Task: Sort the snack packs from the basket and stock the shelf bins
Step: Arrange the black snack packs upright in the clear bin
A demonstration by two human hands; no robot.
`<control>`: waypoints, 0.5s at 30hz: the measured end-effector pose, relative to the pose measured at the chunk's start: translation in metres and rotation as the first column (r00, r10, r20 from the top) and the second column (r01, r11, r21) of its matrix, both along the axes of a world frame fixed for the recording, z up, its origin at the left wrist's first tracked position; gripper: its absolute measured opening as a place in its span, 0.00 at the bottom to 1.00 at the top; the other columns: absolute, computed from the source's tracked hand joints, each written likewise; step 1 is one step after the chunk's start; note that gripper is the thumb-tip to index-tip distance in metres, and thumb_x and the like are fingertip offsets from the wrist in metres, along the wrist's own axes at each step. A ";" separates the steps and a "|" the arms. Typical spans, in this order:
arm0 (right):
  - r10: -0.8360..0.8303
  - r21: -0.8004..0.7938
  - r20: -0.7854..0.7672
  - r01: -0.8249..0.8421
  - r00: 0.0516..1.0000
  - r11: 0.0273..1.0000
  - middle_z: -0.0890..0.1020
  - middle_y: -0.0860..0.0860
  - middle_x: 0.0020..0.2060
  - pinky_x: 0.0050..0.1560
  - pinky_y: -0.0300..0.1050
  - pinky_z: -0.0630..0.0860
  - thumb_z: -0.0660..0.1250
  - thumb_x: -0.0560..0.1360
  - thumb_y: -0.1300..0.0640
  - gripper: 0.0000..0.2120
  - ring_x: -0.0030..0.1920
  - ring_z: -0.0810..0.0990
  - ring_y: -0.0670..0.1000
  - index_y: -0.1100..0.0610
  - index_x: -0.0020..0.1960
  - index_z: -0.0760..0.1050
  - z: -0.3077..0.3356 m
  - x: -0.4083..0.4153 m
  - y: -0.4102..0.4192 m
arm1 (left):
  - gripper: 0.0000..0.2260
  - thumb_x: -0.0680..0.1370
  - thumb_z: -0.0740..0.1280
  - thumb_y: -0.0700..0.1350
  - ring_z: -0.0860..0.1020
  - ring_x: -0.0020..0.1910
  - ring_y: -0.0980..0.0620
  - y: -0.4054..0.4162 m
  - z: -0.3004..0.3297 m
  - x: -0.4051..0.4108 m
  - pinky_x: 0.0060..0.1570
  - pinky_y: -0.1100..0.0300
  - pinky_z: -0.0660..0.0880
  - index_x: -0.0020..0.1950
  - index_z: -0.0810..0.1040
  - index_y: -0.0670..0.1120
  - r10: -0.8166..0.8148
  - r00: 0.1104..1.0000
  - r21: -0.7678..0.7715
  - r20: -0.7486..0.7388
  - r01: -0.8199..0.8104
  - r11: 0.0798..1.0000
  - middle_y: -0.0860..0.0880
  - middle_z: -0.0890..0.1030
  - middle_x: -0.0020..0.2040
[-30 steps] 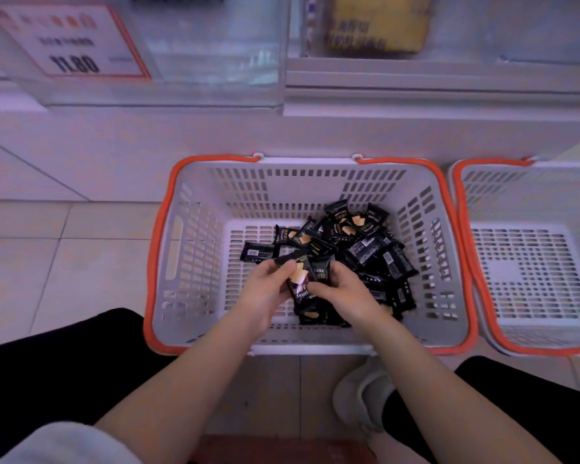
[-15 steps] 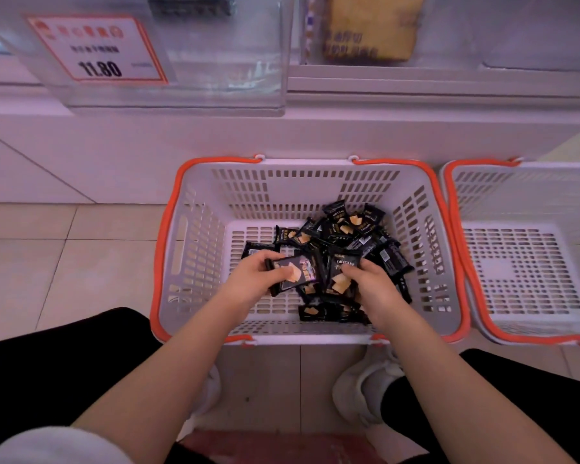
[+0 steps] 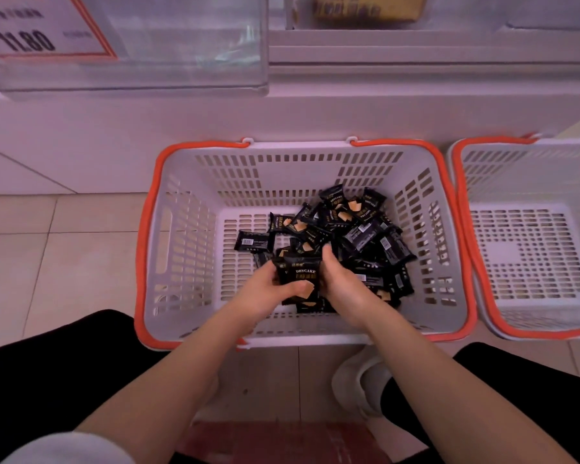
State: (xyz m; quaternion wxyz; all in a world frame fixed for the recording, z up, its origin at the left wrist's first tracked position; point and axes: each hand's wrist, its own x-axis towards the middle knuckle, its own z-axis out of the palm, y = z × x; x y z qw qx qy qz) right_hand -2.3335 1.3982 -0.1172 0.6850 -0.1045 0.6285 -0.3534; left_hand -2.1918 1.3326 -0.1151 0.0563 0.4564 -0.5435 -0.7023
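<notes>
A white basket [image 3: 188, 249] with an orange rim sits on the floor in front of me. Several black snack packs [image 3: 359, 229] lie heaped in its right half. My left hand [image 3: 265, 289] and my right hand [image 3: 344, 286] are both inside the basket, at its near side. Between them they grip a small stack of black packs [image 3: 298, 272] printed DRYCAKE; my left thumb lies across the front of the top pack. My right hand's fingers curl round the stack's right edge. A clear shelf bin [image 3: 181, 45] hangs above, at the top left.
A second white basket [image 3: 529, 236] with an orange rim stands to the right, with nothing in it. A price card [image 3: 41, 28] reading 11.80 fronts the clear bin. A yellow pack [image 3: 369, 6] sits in the neighbouring bin. My knees and a white shoe [image 3: 362, 383] frame the tiled floor.
My hands have drawn together: earlier each one handled its own pack, and now both clasp a single stack. The view has shifted closer to the basket.
</notes>
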 end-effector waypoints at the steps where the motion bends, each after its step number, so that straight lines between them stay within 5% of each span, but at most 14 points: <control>1: 0.104 0.049 -0.164 -0.098 0.981 0.994 0.71 0.50 0.68 0.70 0.50 0.61 0.47 0.73 0.29 0.37 0.67 0.69 0.51 0.53 0.72 0.65 -0.002 -0.003 -0.002 | 0.13 0.72 0.72 0.45 0.81 0.48 0.59 0.001 -0.002 0.001 0.44 0.69 0.74 0.55 0.76 0.51 -0.011 1.000 0.003 0.009 0.011 1.000 0.54 0.83 0.49; 3: 0.234 0.034 -0.480 -0.248 0.846 0.968 0.76 0.52 0.59 0.59 0.46 0.65 0.47 0.78 0.36 0.30 0.59 0.73 0.52 0.57 0.63 0.73 -0.007 -0.013 -0.005 | 0.12 0.73 0.71 0.47 0.81 0.48 0.58 0.002 -0.009 0.002 0.45 0.67 0.74 0.55 0.76 0.51 -0.008 0.998 -0.016 0.068 0.009 1.000 0.55 0.83 0.49; 5: 0.262 0.086 -0.744 -0.301 0.615 0.950 0.76 0.55 0.50 0.54 0.48 0.66 0.51 0.81 0.47 0.19 0.54 0.72 0.56 0.57 0.51 0.76 -0.019 -0.028 -0.004 | 0.08 0.73 0.70 0.50 0.80 0.47 0.57 0.001 -0.019 0.005 0.43 0.65 0.73 0.51 0.75 0.54 0.006 0.985 -0.045 0.173 0.002 0.999 0.57 0.82 0.47; 7: 0.324 0.226 -0.857 -0.273 0.401 0.935 0.73 0.57 0.59 0.60 0.51 0.67 0.56 0.80 0.53 0.14 0.62 0.69 0.58 0.59 0.60 0.73 -0.034 -0.046 0.002 | 0.06 0.74 0.69 0.49 0.79 0.46 0.56 -0.002 -0.027 0.008 0.43 0.62 0.73 0.48 0.73 0.55 0.059 0.973 -0.005 0.224 -0.059 0.998 0.56 0.81 0.45; 12: 0.696 0.536 -0.696 -0.517 0.176 0.667 0.65 0.58 0.70 0.66 0.53 0.67 0.60 0.78 0.58 0.25 0.69 0.64 0.58 0.60 0.72 0.58 -0.053 -0.084 0.017 | 0.08 0.73 0.70 0.42 0.80 0.44 0.52 -0.010 -0.037 0.015 0.41 0.60 0.74 0.50 0.75 0.49 0.175 0.946 0.072 0.274 -0.202 0.977 0.49 0.82 0.45; 15: 0.755 0.609 -0.656 -0.580 0.016 0.541 0.64 0.57 0.70 0.64 0.53 0.67 0.62 0.77 0.61 0.26 0.69 0.64 0.58 0.57 0.72 0.57 -0.060 -0.092 0.021 | 0.13 0.72 0.71 0.42 0.80 0.47 0.51 -0.014 -0.042 0.018 0.45 0.58 0.74 0.55 0.76 0.47 0.145 0.946 0.078 0.290 -0.175 0.982 0.49 0.82 0.49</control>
